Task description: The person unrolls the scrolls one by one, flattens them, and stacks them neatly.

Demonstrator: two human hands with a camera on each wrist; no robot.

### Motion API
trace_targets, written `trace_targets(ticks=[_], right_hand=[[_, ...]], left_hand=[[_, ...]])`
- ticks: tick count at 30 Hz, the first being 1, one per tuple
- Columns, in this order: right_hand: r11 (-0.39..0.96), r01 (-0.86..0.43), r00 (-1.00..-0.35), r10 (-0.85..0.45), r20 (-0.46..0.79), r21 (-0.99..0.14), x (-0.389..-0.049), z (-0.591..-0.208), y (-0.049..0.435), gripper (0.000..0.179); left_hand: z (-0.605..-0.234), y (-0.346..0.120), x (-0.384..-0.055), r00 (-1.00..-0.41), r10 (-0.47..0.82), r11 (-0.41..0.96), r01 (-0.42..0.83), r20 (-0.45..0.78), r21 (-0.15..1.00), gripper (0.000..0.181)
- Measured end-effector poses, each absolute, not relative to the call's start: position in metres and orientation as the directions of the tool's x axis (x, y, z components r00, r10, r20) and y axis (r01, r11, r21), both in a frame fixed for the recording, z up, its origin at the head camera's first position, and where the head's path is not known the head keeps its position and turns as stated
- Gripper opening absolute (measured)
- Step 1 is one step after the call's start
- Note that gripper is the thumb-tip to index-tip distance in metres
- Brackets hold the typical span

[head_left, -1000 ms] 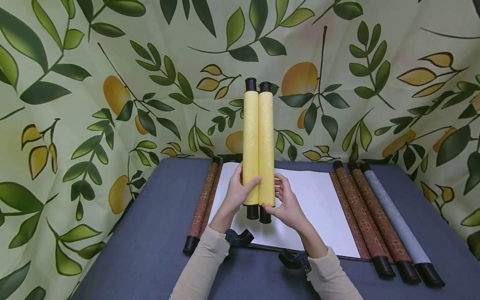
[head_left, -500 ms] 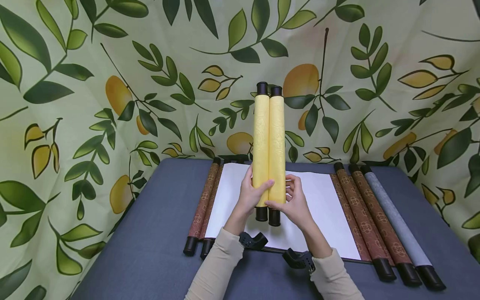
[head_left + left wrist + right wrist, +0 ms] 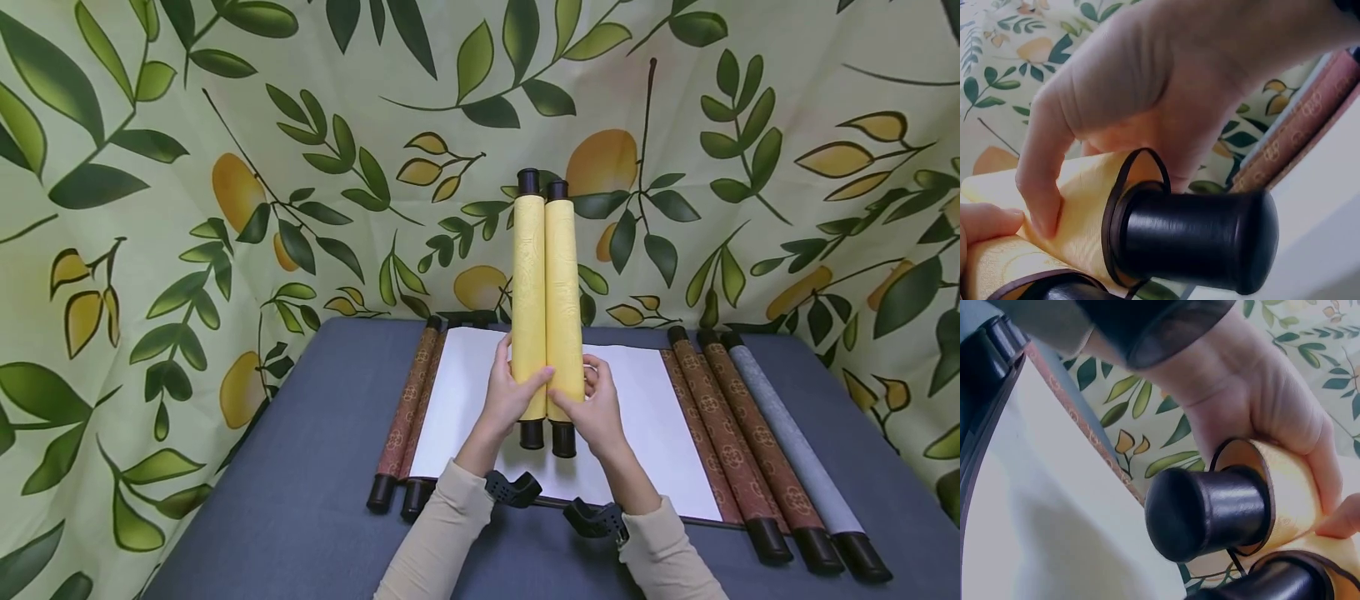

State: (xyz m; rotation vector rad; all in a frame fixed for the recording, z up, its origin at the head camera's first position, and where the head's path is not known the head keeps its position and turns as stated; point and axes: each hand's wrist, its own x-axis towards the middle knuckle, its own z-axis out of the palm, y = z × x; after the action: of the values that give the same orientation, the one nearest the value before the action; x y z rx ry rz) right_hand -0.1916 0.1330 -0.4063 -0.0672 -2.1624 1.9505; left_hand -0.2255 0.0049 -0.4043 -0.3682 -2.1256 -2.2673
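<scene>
A yellow scroll with two rolled halves side by side stands nearly upright in the middle of the head view. My left hand [image 3: 510, 392] grips its left roll [image 3: 528, 292], thumb across the front. Around the right roll [image 3: 564, 308] curls my right hand [image 3: 597, 404], its thumb beside the left one. Black rod knobs stick out at both ends; the left roll's lower knob [image 3: 1200, 237] fills much of the left wrist view. The right roll's lower knob [image 3: 1207, 509] shows in the right wrist view. Behind the scroll lies white paper [image 3: 465, 383], partly hidden by it.
The paper belongs to an unrolled scroll with brown patterned rollers, one at the left [image 3: 405, 408] and one at the right [image 3: 723, 433]. Further right lie another brown roll [image 3: 761, 433] and a grey-blue roll [image 3: 795, 433]. A leaf-print cloth [image 3: 337, 83] hangs behind the blue-grey table [image 3: 285, 467].
Both hands have carried the yellow scroll to the right and slightly down. The two rolls now lean a little apart at the top, and the right thumb sits higher on its roll.
</scene>
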Motion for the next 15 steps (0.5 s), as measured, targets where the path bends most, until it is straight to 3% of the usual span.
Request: trace_targets(ticks=[7,15], right_hand=[[0.142,-0.151,-0.96,0.215,0.179,-0.978,-0.192,-0.412,0.128,0.06],[0.218,-0.164,-0.941,0.257,0.218,-0.962,-0.196,-0.422,0.129,0.064]], left_hand=[[-0.404,0.005,-0.226,-0.981,0.133,-0.039,0.136,0.14,0.99,0.055],[-0.406,0.005,-0.227,-0.983,0.137,-0.017,0.123,0.124,0.992,0.05]])
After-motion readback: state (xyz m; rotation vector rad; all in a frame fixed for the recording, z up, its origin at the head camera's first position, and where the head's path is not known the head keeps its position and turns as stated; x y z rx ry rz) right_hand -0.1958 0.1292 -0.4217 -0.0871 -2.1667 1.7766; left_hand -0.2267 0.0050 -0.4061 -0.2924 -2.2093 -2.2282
